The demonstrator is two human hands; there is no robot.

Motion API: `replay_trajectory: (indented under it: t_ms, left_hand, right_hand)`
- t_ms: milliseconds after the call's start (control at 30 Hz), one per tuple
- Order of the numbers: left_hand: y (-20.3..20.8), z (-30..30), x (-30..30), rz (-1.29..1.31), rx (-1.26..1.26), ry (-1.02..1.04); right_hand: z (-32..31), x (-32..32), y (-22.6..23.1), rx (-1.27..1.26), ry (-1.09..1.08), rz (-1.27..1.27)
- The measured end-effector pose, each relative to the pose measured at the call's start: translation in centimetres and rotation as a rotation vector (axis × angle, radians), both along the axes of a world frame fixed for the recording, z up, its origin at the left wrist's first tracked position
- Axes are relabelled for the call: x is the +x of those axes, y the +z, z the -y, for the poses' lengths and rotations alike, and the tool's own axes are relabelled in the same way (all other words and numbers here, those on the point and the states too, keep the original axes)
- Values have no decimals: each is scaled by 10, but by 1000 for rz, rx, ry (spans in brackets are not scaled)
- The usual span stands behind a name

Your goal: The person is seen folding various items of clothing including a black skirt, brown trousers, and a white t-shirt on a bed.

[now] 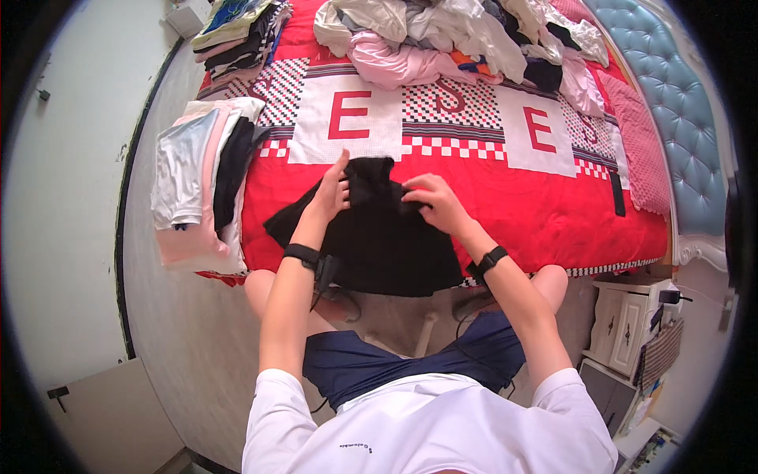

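Note:
A black garment (395, 245) lies spread over the near edge of the bed, its lower part wide and its upper part bunched and partly raised. At the left side of that bunched part is my left hand (333, 189), thumb pointing up and apart from the bent fingers, against or just beside the cloth. My right hand (433, 201) pinches the fabric at the upper right of the garment between thumb and fingers. The exact kind of garment cannot be made out.
Folded clothes (185, 174) are stacked at the bed's left edge, with another folded pile (241, 39) behind. A loose heap of clothes (442, 39) covers the far side. A red patterned bedspread (553, 229) lies beneath. At right stand a blue padded headboard (663, 103) and white nightstand (620, 332).

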State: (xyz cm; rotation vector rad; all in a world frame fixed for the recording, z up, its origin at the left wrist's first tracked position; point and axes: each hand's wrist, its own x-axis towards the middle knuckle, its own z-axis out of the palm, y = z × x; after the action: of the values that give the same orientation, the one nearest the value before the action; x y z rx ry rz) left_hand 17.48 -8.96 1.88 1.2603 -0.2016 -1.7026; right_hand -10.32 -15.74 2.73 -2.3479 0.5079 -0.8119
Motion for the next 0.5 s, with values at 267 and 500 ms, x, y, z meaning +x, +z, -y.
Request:
replay_trajectory:
  t_ms: [267, 500]
  left_hand:
    - [-10, -5, -46, 951, 226, -157]
    - [-16, -16, -36, 977, 214, -190]
  right_hand:
    - [-31, -4, -19, -358, 270, -272]
    - [-49, 2, -21, 186, 61, -205]
